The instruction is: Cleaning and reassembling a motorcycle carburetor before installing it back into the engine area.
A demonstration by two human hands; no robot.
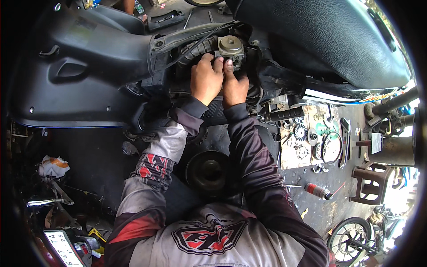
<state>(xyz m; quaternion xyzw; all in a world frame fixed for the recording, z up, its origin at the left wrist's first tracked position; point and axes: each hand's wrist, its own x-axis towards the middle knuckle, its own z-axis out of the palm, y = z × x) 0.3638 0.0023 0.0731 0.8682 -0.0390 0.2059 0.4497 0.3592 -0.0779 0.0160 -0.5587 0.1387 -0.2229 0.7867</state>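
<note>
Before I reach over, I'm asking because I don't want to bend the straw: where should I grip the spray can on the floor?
Probably around its middle, with your right hand, coming from your side: the spray can has a plain cylindrical body there, while the black nozzle end faces away, its thin red straw jutting off farther right.

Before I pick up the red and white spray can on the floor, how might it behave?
The spray can lies on its side and looks cylindrical, so it may roll if nudged. Its thin red straw sticks out and would probably flex. Its contents are hidden, so weight is uncertain.
</note>
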